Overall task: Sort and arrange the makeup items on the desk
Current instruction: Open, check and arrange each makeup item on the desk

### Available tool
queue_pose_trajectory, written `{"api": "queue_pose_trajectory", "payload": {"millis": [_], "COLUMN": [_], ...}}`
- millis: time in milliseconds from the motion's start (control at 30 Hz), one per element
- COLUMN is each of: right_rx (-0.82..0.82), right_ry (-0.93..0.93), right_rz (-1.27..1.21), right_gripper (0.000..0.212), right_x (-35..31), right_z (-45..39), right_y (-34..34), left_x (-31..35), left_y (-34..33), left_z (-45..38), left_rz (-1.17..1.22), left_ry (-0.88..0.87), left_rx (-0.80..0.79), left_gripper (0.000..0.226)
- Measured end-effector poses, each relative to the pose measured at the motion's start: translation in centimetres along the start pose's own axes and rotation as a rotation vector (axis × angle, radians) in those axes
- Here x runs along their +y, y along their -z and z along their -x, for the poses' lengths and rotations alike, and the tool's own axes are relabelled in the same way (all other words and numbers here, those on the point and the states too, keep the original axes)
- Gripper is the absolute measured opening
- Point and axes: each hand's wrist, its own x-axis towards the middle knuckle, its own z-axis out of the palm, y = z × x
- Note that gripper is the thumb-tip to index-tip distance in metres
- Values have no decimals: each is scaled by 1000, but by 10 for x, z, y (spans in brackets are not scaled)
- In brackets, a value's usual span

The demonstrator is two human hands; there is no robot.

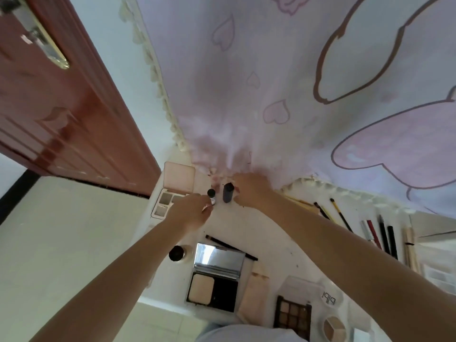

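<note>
A glossy reddish-brown panelled door fills the 9 o'clock side of the frame, beside a white table strewn with makeup. Near the table's left edge lies an open pale-pink palette, its square lid raised over grey rectangular pans. Just right of it, the person's left hand pinches a small dark-capped vial between curled fingers, the vial standing upright. Beside it stands a dark, rounded cylindrical tube; the right hand rests against it, but blur hides whether this grip is closed round the tube or merely touching. Toward 6 o'clock sit a round black-lidded jar, an open black powder compact with a rectangular mirror and a cream pressed pan, a thin dark pencil behind it, and a flat beige card. Further right lie a dark eyeshadow palette with a grid of beige squares, a clear plastic lid with lettering, and a round compact split into segments. At 3 o'clock slim brushes and pencils lie roughly parallel, next to pale wooden sticks. Across the top hangs a soft lilac cloth, printed with hearts and cartoon outlines and edged with cream scalloped trim.
</note>
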Motion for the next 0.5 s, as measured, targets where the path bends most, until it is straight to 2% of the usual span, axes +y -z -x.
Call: {"api": "queue_pose_trajectory", "payload": {"millis": [133,233,333,500], "right_rx": [48,30,-57,-69], "right_ry": [-146,-303,-405,-358], "right_rz": [-55,-23,-33,-71], "right_gripper": [32,32,34,43], "right_x": [56,107,140,151], "right_z": [41,75,107,132], "right_y": [-4,-19,-41,-75], "left_x": [36,69,97,112], "left_y": [-5,-27,-55,-96], "left_z": [-5,-17,-30,-35], "left_rz": [-208,-302,-268,-329], "left_ry": [-207,-324,-370,-349], "left_rx": [-65,-191,-275,-349], "left_gripper": [32,37,46,72]}}
